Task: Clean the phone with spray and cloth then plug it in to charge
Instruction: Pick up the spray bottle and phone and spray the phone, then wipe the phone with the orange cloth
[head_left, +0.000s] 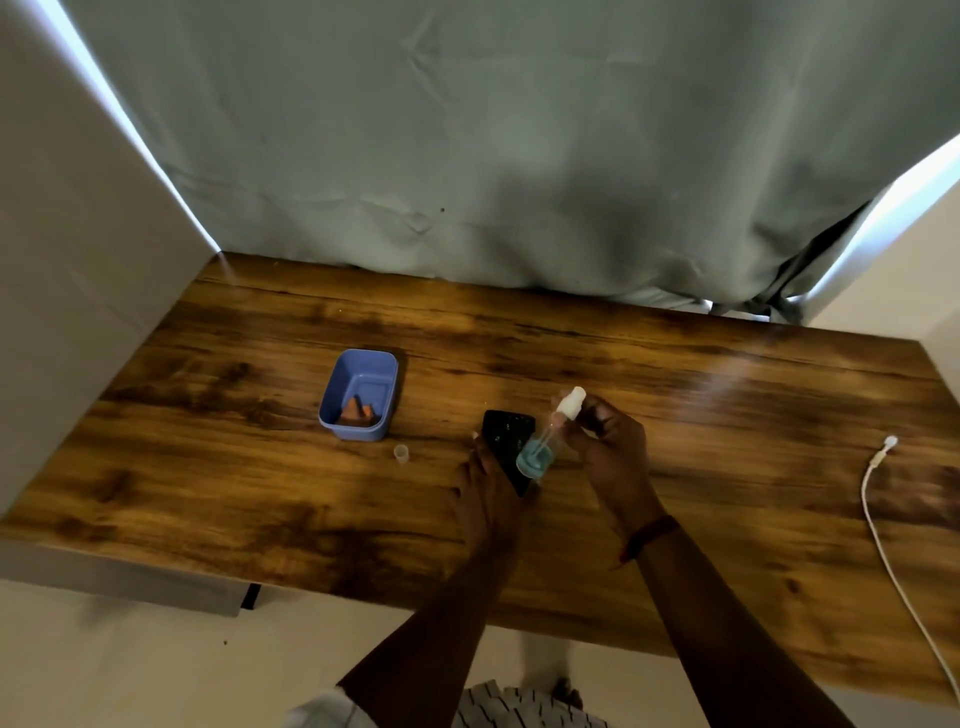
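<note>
My left hand (485, 486) grips a black phone (504, 434) by its left side, holding it tilted just above the wooden table (727, 426). My right hand (608, 441) holds a small clear spray bottle (540, 447) with blue liquid and a white nozzle, tilted, its base over the phone's right edge. The bottle's clear cap (401, 453) stands on the table left of the phone. An orange cloth (357, 409) lies inside a blue plastic tub (340, 384) farther left. A white charging cable (878, 525) runs along the table's right side, plug end toward the back.
A grey curtain (467, 156) hangs behind the table. White walls close in on the left and right. The table's front edge runs just below my forearms.
</note>
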